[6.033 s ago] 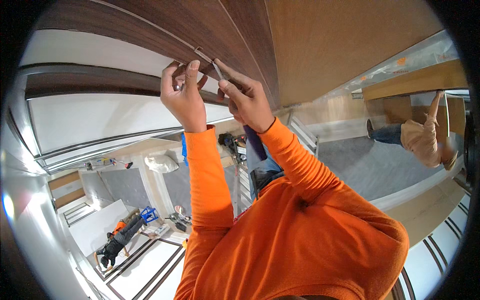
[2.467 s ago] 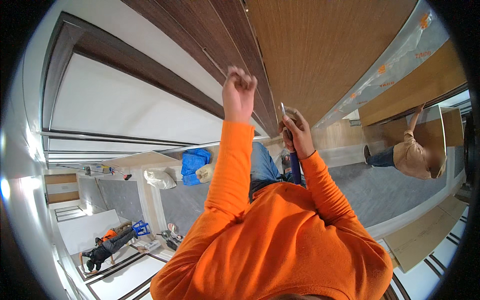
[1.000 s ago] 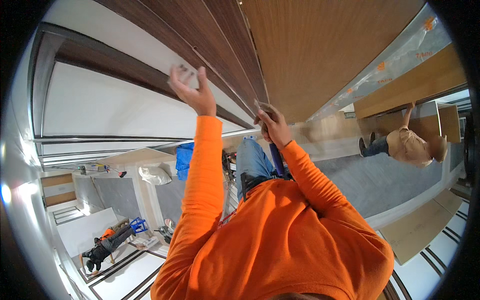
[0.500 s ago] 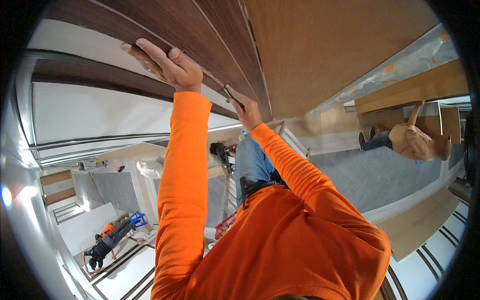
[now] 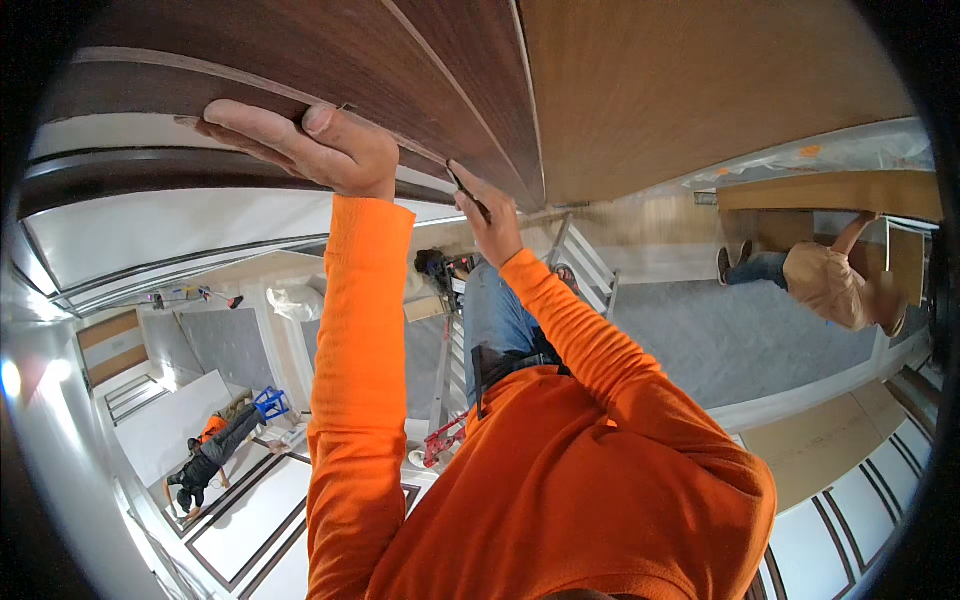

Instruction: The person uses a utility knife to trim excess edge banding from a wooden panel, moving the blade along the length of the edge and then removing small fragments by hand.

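Dark brown wood boards (image 5: 290, 40) with pale lines between them rise in front of me. My left hand (image 5: 345, 155) lies against the lower board along a pale joint, its fingers stretched to the left and its thumb up; nothing shows in it. Close by on the right, my right hand (image 5: 492, 225) pinches a slim dark tool (image 5: 466, 190), its tip by the same joint. Its exact kind is too small to tell. Both arms wear orange sleeves.
A broad lighter brown panel (image 5: 700, 80) stands at the upper right. Below me is a stepladder (image 5: 590, 265). At the right a co-worker (image 5: 825, 285) reaches to a wood cabinet; another person (image 5: 205, 465) bends over white panels at lower left, near a blue stool (image 5: 271, 403).
The view has tilted and shifted a little. My left hand sits slightly further left and lower in the picture. The right hand keeps its pinch on the slim tool near the joint.
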Tool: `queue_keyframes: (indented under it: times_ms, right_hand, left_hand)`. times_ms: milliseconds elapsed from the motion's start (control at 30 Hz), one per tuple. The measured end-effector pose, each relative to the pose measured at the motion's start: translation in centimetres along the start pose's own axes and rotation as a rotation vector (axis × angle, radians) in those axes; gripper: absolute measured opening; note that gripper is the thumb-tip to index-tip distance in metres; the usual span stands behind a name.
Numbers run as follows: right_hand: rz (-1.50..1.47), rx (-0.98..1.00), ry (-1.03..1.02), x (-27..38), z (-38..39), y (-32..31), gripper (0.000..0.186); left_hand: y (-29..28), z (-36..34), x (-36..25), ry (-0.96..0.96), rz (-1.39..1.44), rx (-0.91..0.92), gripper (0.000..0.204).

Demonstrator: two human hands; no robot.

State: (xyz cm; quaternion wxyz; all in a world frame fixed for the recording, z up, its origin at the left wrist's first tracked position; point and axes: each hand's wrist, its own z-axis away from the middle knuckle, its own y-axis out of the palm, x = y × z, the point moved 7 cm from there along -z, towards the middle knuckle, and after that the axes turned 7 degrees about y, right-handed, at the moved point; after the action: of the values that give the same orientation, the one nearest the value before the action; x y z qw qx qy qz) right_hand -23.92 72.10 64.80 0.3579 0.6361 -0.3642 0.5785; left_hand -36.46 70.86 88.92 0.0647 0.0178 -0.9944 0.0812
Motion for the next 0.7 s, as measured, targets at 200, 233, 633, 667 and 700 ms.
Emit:
queue_keyframes:
  times_ms: [200, 233, 633, 667, 700]
  right_hand:
    - [0.044, -0.073, -0.094, 1.0, 0.2, -0.2, 0.043]
    - [-0.058, -0.036, 0.046, 0.2, 0.4, 0.1, 0.043]
    - [-0.087, 0.116, 0.134, -1.2, -0.6, 0.0, 0.043]
    - [-0.065, 0.127, 0.142, -0.7, -0.6, -0.2, 0.043]
    - [-0.043, 0.138, 0.151, -0.2, -0.7, -0.2, 0.042]
  left_hand:
    - [0.0, 0.2, -0.5, -0.019, -0.025, -0.012, 0.066]
    - [0.1, 0.2, -0.5, -0.020, -0.022, -0.020, 0.066]
    - [0.3, -0.2, -0.5, -0.044, -0.010, -0.009, 0.066]
    - [0.2, -0.1, -0.5, -0.043, -0.008, -0.010, 0.066]
    - [0.2, 0.0, -0.4, -0.041, -0.006, -0.010, 0.066]
